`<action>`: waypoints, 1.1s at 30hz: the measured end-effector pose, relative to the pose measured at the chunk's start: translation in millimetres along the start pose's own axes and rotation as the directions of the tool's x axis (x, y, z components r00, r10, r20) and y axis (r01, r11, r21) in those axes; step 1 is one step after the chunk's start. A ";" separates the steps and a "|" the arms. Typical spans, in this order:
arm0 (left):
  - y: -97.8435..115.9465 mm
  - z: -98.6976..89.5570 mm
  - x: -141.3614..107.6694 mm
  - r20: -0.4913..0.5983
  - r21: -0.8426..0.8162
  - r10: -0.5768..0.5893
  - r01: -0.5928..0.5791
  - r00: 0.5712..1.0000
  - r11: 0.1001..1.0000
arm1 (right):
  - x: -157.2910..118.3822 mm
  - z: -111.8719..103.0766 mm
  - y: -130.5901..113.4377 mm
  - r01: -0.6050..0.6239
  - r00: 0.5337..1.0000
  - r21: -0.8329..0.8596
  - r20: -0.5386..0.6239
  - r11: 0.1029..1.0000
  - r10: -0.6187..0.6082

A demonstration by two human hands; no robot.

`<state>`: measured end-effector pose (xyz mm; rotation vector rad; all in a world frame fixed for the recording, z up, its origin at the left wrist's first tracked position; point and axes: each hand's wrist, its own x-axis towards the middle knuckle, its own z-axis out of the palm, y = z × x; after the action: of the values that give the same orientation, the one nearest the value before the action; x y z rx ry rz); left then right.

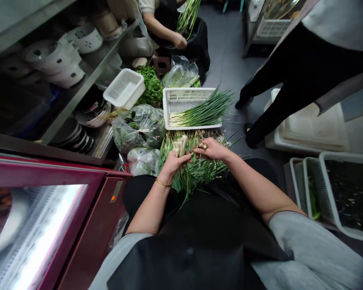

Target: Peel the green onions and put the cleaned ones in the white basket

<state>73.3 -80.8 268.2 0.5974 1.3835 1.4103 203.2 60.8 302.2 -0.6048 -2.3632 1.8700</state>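
Observation:
My left hand is closed around a bunch of scallions, white ends up, their green leaves hanging below. Close beside it on the right, my right hand is pinched on small root ends; the fingertips of both hands nearly meet. Under the hands lies a heap of loose green scallions. Just beyond it stands a white plastic basket with a bundle of long green scallions lying in it, tips over the right edge.
Bagged greens and a small white basket are at the left, by a metal shelf. Ahead, another person's hand holds scallions. A person in black trousers stands at right, near white crates.

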 end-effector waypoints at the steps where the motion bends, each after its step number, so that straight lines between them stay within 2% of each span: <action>1: 1.2 -0.2 -1.9 0.038 -0.025 -0.018 0.019 0.999 1.000 | -4.3 -3.0 -1.6 0.006 0.999 0.014 0.034 1.000 -0.007; 4: 4.6 2.2 -5.7 0.088 -0.074 -0.053 0.059 0.995 0.996 | -11.7 -3.3 -4.5 0.024 1.000 0.046 -0.013 0.999 -0.023; 6: 5.2 5.9 -6.6 0.051 -0.075 -0.032 0.035 0.998 0.997 | -12.0 2.3 -3.7 0.022 0.995 0.076 -0.096 0.997 -0.015; 10: 2.7 9.3 -6.0 -0.040 -0.012 0.006 -0.006 0.999 1.000 | -10.9 7.2 1.2 -0.020 0.980 0.200 -0.191 0.980 0.059; 12: 1.3 6.3 -5.2 -0.054 -0.049 -0.023 0.021 0.998 0.999 | -12.1 -1.9 5.1 0.000 0.954 0.305 -0.284 0.952 0.091; 14: 0.4 1.0 -4.6 -0.057 -0.138 -0.054 0.045 0.997 0.989 | -13.2 -18.9 11.3 0.046 0.911 0.338 -0.400 0.940 0.099; 16: -0.3 -4.7 -4.1 -0.031 -0.227 -0.093 0.083 0.995 0.970 | -12.5 -37.6 19.3 0.021 0.862 0.236 -0.496 0.971 0.102; 19: -2.0 -10.2 -3.4 0.042 -0.310 -0.175 0.179 0.984 0.934 | -7.8 -47.8 27.8 -0.163 0.788 -0.029 -0.606 0.986 0.112; 20: -2.7 -10.7 -3.1 0.062 -0.325 -0.195 0.204 0.979 0.923 | -6.0 -42.9 27.6 -0.195 0.799 -0.078 -0.590 0.978 0.113; 21: -3.3 -10.6 -2.7 0.079 -0.333 -0.204 0.218 0.976 0.917 | -4.4 -33.9 25.5 -0.186 0.841 -0.092 -0.529 0.978 0.110; 23: -4.0 -9.3 -1.9 0.097 -0.330 -0.188 0.210 0.977 0.920 | -1.8 -8.6 16.7 -0.067 0.947 -0.029 -0.317 0.997 0.054; 24: -3.9 -8.4 -1.5 0.093 -0.320 -0.169 0.190 0.981 0.928 | -0.5 4.5 11.3 0.005 0.975 0.013 -0.224 1.000 -0.002; 25: -3.5 -7.7 -1.3 0.078 -0.300 -0.147 0.164 0.986 0.940 | 0.7 15.8 6.2 0.064 0.983 0.031 -0.172 0.997 -0.058; 26: -3.0 -7.2 -1.2 0.053 -0.275 -0.127 0.137 0.990 0.952 | 2.0 24.2 2.0 0.101 0.981 0.012 -0.169 0.995 -0.098; 28: -1.9 -7.1 -1.5 0.001 -0.212 -0.101 0.099 0.995 0.972 | 4.2 31.6 -2.2 0.113 0.959 -0.100 -0.249 0.988 -0.135; 31: -1.5 -7.1 -3.6 -0.009 -0.145 -0.102 0.100 0.995 0.984 | 4.8 26.8 -0.5 0.104 0.930 -0.212 -0.325 0.972 -0.170; 33: -1.6 -6.3 -5.6 0.013 -0.151 -0.096 0.097 0.995 0.984 | 3.4 20.1 1.4 0.127 0.926 -0.137 -0.339 0.982 -0.167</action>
<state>70.2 -88.7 267.1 0.4297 1.2703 1.4190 194.6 43.6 295.0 -0.6829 -2.2200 1.4366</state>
